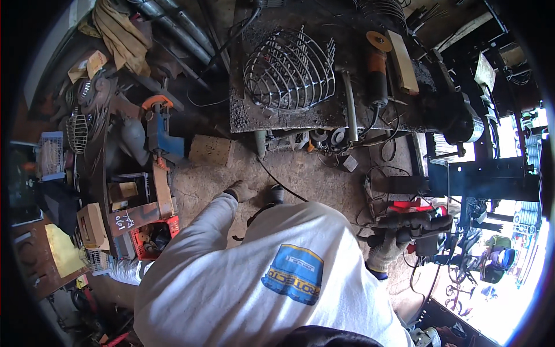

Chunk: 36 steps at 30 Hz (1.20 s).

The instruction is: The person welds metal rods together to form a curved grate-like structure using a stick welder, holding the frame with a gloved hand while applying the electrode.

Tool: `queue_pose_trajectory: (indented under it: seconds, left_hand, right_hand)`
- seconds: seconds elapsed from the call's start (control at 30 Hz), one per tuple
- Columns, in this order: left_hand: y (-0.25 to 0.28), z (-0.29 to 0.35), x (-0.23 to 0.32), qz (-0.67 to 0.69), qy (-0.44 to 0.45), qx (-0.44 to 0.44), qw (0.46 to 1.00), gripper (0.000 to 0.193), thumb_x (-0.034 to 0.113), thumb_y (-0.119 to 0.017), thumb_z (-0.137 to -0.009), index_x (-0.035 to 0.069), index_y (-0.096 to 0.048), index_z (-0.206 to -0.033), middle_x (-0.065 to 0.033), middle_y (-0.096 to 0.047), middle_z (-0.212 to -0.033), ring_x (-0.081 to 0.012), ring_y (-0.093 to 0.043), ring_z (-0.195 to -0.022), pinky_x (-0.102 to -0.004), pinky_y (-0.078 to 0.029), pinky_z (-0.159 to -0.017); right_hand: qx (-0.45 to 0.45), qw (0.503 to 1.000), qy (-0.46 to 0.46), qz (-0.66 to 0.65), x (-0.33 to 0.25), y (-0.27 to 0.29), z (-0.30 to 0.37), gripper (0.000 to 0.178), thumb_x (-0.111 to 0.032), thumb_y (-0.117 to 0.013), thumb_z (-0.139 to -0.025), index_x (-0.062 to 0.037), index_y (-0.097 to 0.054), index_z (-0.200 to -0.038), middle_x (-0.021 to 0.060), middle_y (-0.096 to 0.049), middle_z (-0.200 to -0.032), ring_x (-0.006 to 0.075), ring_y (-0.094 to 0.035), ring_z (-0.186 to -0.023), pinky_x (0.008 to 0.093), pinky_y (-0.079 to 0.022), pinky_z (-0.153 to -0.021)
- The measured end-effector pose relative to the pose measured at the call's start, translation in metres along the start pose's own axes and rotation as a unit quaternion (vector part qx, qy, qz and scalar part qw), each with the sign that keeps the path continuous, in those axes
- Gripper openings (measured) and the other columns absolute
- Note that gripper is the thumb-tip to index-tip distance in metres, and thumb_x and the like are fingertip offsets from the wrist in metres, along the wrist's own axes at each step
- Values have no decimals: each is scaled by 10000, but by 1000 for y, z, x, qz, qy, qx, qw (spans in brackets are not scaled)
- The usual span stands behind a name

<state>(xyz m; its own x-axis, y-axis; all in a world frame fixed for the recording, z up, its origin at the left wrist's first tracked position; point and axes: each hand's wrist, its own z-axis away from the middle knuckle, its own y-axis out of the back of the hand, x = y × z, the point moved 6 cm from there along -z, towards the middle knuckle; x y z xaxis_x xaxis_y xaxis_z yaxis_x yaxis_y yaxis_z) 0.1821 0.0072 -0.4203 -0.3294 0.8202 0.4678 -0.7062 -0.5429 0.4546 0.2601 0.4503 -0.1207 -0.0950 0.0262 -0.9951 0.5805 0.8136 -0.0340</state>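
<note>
My left hand (243, 190), small and dim below its white sleeve, hangs over the concrete floor beside my shoe (276, 194). Its fingers look loosely apart, and nothing shows in them. On the right, my right hand (384, 254) wears a grey knitted glove and is closed at the lower end of a dark, bulky metal piece (413, 224). What kind of piece it is I cannot make out, and the fingertips are partly hidden. Ahead, a curved grille of welded metal rods (289, 72) lies on the dirty metal workbench (240, 115), away from both hands.
An orange angle grinder (377, 75) lies on the bench near a long cardboard box (402, 61). A blue bench vise (162, 130) and a red crate (140, 240) stand left. A cable (277, 180) crosses the floor; more cables loop at right. A block (211, 150) sits under the bench's left end.
</note>
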Motion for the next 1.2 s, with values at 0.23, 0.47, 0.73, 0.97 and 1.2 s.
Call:
queue_pose_trajectory:
  seconds: [0.23, 0.47, 0.73, 0.97, 1.2]
  left_hand:
    - [-13, -13, -34, -59, -20, 7, 998, 452, 397, -647, -818, 56, -688, -1112, -185, -696, -1055, -299, -668, -973, -378, -497, -880]
    - [-2, 5, -25, -16, 27, -8, 999, 471, 404, -649, -804, 99, -672, -1162, -178, -664, -1104, -302, -635, -1009, -389, -480, -898]
    - [-17, -8, -62, 34, -25, 80, 996, 393, 331, -659, -821, 76, -683, -1119, -127, -710, -966, -218, -671, -727, -355, -534, -712]
    - [-19, 9, -44, 79, -11, 52, 995, 398, 348, -649, -842, 26, -681, -1075, -115, -695, -877, -196, -660, -716, -346, -533, -686]
    - [0, 39, 0, 94, 95, -2, 991, 441, 358, -622, -864, 68, -646, -1195, -145, -693, -1107, -255, -676, -970, -355, -516, -884]
  right_hand:
    - [-15, 999, 36, -7, -16, -30, -6, 554, -108, -649, -849, -67, -373, -1328, 119, -606, -1018, 183, -651, -707, 283, -553, -554]
    - [-73, 990, 75, 94, -40, -43, -32, 541, -201, -649, -878, -57, -417, -1345, 69, -599, -1081, 150, -623, -853, 295, -538, -710]
    - [-57, 998, 36, -16, -44, -47, -51, 478, -298, -580, -972, -61, -441, -1363, 75, -611, -1022, 165, -633, -808, 298, -554, -649]
    - [-81, 788, 450, 413, -47, -44, -44, 426, -248, -518, -1004, -61, -478, -1385, 168, -538, -1201, 262, -586, -996, 385, -515, -804]
    - [-107, 991, 64, 44, -13, -51, -80, 509, -427, -527, -976, -6, -481, -1258, 40, -567, -904, 120, -543, -771, 268, -427, -670]
